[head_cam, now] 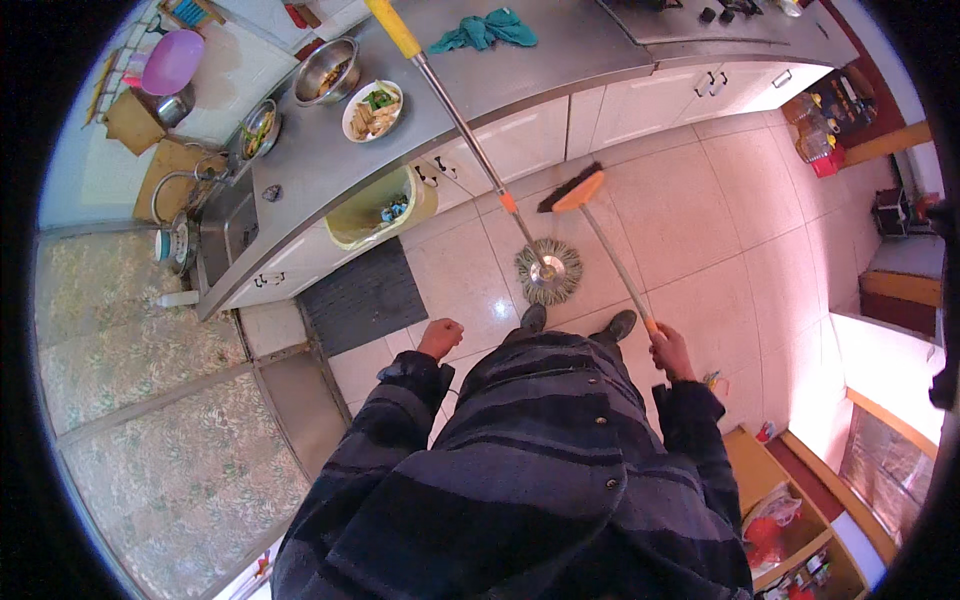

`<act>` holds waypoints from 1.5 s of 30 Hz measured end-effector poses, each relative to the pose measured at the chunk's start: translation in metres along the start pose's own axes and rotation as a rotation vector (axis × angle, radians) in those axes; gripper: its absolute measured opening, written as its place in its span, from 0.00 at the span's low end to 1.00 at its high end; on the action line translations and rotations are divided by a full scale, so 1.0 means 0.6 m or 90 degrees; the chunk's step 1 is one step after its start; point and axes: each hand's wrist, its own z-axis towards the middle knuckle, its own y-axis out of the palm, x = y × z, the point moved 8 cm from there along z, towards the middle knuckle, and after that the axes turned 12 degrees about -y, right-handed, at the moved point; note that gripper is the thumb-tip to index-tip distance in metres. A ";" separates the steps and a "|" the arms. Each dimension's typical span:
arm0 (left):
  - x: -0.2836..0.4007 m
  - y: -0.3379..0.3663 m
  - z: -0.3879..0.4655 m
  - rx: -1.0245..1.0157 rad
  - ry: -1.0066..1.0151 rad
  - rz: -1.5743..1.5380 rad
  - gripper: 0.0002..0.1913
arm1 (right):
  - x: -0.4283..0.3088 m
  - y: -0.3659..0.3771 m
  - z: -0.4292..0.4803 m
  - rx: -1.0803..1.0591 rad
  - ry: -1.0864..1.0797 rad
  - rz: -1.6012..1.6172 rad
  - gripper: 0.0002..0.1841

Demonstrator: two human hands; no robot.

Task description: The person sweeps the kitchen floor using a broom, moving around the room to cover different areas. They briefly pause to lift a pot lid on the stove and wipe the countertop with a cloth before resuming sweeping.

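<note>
My right hand [671, 351] grips the end of a broom's thin handle; the broom [579, 192] has an orange head with dark bristles, which points away from me near the cabinets. To the left, my left hand [441, 338] hangs above the floor with curled fingers and nothing visible in it. Between the broom and the counter, a round string mop [547, 271] rests on the tiles just ahead of my shoes. Its metal pole with a yellow grip leans across the edge of the steel counter [480, 97].
A lidless yellowish bin [420, 202] stands against the cabinets, beside a dark floor mat [364, 296]. Bowls of food, a teal cloth [487, 30] and a sink [229, 225] are on the counter. Wooden shelving [757, 461] stands at the lower right, bottles [814, 142] at the far right.
</note>
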 end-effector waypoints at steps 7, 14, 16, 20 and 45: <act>-0.013 0.075 -0.119 0.045 -0.095 -0.124 0.12 | -0.043 -0.044 0.172 -0.032 -0.057 -0.151 0.24; -0.006 0.180 -0.165 0.037 -0.115 -0.097 0.14 | 0.024 -0.219 0.150 0.013 0.057 -0.079 0.24; 0.010 0.203 -0.161 0.028 -0.104 -0.083 0.14 | 0.053 -0.268 0.126 0.025 0.081 -0.058 0.24; 0.078 0.247 -0.134 0.010 -0.061 -0.058 0.13 | 0.123 -0.366 0.067 0.047 0.117 -0.028 0.23; 0.286 0.388 -0.024 -0.060 0.060 0.077 0.14 | 0.581 -0.593 -0.416 0.208 0.183 -0.216 0.18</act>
